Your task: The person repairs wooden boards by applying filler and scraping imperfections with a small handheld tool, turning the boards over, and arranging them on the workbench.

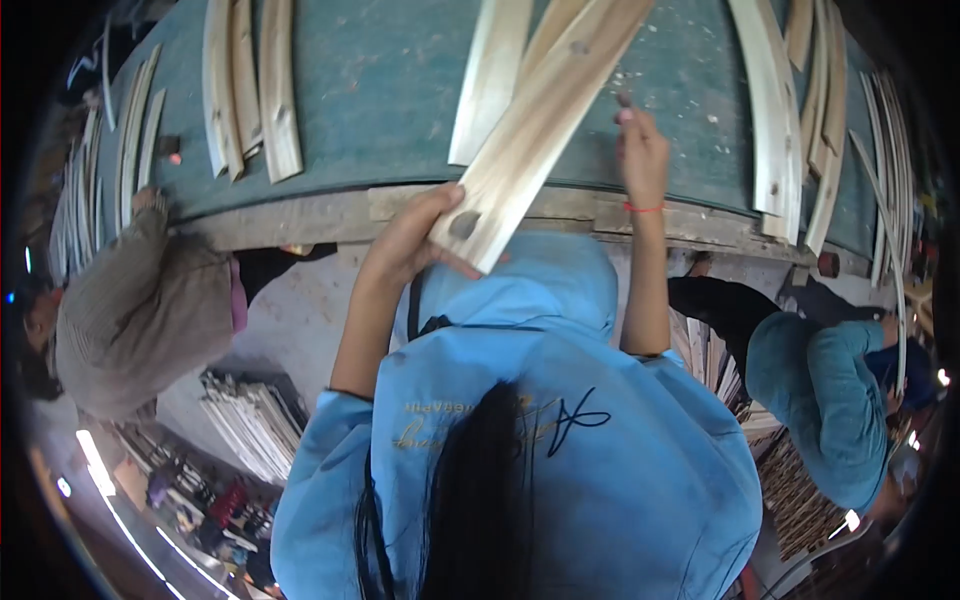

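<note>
My left hand (412, 232) grips the near end of a long pale wooden board (540, 135), thumb on top and fingers underneath. The board slants up to the right over the green table (380, 90) and has a dark knot near my thumb. To the right of the board, my right hand (642, 150) is raised above the table with its fingers closed. A small dark tip shows at those fingers, too small to name. Under the held board lie a wide pale board (490, 75) and a narrower one partly hidden by it.
More wooden strips lie on the table at left (279, 90) and right (768, 110). A wooden rail (290, 230) edges the table. One person in a brown top (150, 320) sits left, another in teal (820, 400) right. Stacked strips (250, 425) stand on the floor behind.
</note>
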A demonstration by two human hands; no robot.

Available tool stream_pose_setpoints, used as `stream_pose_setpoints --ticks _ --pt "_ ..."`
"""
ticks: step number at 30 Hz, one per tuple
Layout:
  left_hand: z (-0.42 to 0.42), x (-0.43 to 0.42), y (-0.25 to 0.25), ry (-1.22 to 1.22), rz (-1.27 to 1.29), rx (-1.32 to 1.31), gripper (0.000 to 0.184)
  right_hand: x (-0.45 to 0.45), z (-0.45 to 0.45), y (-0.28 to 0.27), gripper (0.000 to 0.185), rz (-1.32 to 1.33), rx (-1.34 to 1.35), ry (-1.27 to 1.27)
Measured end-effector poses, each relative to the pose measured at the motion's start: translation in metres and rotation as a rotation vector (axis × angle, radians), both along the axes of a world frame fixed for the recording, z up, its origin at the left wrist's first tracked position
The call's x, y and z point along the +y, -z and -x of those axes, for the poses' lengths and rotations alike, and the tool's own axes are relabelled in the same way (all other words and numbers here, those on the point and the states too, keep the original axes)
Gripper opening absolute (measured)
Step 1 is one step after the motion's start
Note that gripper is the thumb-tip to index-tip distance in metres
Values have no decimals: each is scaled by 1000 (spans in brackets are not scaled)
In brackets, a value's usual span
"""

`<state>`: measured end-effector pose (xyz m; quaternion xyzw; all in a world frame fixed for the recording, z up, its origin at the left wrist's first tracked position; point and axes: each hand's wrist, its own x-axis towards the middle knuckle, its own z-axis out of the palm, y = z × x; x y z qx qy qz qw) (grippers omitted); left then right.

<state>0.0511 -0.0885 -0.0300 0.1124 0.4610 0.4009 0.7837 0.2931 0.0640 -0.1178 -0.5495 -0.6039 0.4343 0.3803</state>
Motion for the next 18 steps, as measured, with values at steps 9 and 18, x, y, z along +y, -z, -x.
stream_pose_setpoints --ticks 9,18 --pt "5 1 3 -3 -199 -22 65 -19 -1 -5 37 143 211 75" --pt "4 -1 5 59 -225 84 60 -25 14 -20 38 105 176 21"
